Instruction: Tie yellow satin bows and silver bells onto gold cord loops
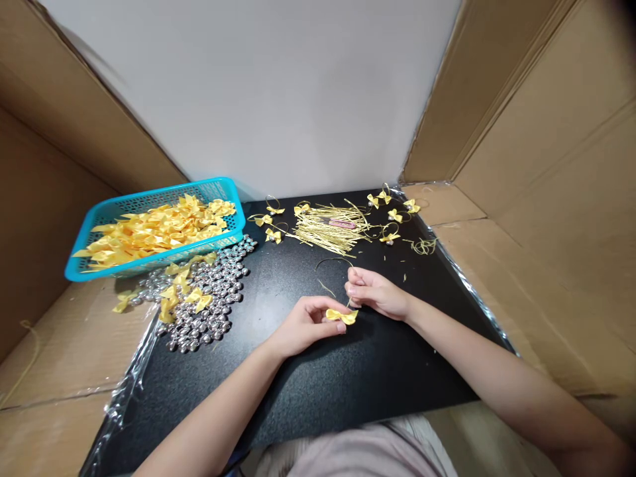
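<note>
My left hand [313,321] pinches a yellow ribbon bow [342,317] between thumb and fingers, low over the black table. Just right of it and a little farther back, my right hand [375,291] is closed on a thin gold cord [334,260]. The cord curves in an open loop above the hands, and one end comes down toward the bow. Whether the cord passes through the bow is hidden by my fingers. No bell can be made out at this bow.
A turquoise basket [82,262] of yellow bows stands at the left. Silver bells [199,324] with several loose bows lie in front of it. Cut gold cords [322,238] lie at the back with a pink-handled tool [342,224]; finished bow loops [390,237] surround them. Cardboard walls flank the table.
</note>
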The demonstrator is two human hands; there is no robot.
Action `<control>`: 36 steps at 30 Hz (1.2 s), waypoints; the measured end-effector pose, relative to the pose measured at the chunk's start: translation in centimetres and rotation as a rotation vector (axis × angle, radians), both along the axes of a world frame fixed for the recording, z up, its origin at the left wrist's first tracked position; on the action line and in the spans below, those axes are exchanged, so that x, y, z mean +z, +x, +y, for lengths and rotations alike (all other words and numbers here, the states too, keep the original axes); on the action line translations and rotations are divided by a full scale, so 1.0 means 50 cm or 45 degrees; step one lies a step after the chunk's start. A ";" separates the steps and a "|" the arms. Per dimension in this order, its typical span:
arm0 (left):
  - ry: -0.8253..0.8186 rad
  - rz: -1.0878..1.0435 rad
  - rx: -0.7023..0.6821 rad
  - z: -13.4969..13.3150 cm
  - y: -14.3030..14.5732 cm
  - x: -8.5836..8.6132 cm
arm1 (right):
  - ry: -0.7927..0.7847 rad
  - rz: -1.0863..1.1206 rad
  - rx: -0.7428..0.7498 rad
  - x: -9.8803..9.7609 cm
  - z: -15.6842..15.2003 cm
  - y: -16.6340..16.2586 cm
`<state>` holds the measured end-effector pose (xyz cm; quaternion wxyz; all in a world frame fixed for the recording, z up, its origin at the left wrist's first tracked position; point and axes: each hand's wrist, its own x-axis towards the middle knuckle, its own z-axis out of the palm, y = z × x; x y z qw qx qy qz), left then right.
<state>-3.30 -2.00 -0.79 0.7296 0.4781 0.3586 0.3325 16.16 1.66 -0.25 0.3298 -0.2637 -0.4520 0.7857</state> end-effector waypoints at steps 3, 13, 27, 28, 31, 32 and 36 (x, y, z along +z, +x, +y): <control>0.110 -0.020 0.001 0.002 0.001 0.003 | -0.004 -0.006 -0.005 -0.001 -0.001 -0.001; 0.325 0.097 -0.007 0.000 0.001 0.008 | -0.019 -0.008 0.001 0.005 -0.001 -0.001; 0.140 0.205 -0.050 -0.002 0.003 0.018 | -0.059 0.047 -0.055 0.004 -0.004 -0.011; 0.126 0.209 -0.041 -0.002 0.003 0.018 | -0.065 0.052 -0.064 0.006 -0.005 -0.012; 0.096 0.203 -0.036 -0.002 0.002 0.019 | -0.083 0.059 -0.086 0.011 -0.007 -0.014; 0.090 0.199 -0.039 -0.003 0.002 0.018 | -0.090 0.059 -0.091 0.012 -0.007 -0.015; 0.073 0.136 -0.047 -0.005 0.001 0.010 | -0.114 0.059 -0.104 0.013 -0.006 -0.014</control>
